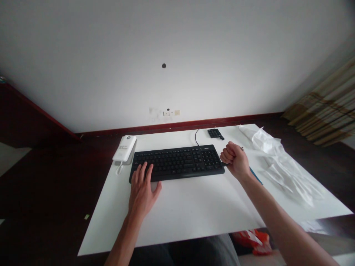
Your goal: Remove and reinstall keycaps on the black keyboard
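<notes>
Steadying keyboard [177, 162], centre frame, likely: my left hand [142, 187] spread, best light; right hand [235, 158] fisted round slim thing [242, 148].

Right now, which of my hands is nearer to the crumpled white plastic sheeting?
Your right hand. It is closed, just left of the plastic sheeting; your left hand is farther away, at the left part of the black rectangular keyboard.
</notes>
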Demonstrator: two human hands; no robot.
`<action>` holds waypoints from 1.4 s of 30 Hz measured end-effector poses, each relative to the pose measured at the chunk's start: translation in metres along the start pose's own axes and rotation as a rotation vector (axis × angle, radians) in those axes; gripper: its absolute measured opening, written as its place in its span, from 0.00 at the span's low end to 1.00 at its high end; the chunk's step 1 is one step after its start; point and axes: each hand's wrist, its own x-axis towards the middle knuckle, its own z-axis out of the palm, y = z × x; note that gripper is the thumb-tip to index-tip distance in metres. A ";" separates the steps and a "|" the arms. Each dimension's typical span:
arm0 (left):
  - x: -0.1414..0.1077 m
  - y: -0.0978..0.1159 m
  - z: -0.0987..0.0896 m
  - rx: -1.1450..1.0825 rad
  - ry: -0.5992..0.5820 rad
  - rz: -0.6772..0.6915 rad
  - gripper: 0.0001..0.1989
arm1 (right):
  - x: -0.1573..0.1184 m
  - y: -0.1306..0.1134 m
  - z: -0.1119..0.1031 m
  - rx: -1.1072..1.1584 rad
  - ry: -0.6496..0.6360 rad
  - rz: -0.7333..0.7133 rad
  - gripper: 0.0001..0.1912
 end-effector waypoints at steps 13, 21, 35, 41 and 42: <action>0.000 0.002 -0.002 -0.014 -0.010 -0.007 0.34 | -0.004 0.046 0.009 -0.086 0.090 -0.131 0.28; 0.001 0.002 -0.003 -0.007 -0.022 -0.010 0.34 | -0.006 0.062 0.004 -0.130 0.086 -0.103 0.28; 0.003 0.004 -0.002 -0.013 -0.050 -0.041 0.36 | -0.008 0.069 -0.002 -0.209 0.126 -0.127 0.25; 0.004 0.005 -0.002 -0.014 -0.052 -0.040 0.36 | -0.010 0.070 0.001 -0.262 0.125 -0.126 0.25; 0.004 0.005 -0.002 -0.015 -0.050 -0.041 0.36 | -0.010 0.069 0.001 -0.260 0.127 -0.125 0.25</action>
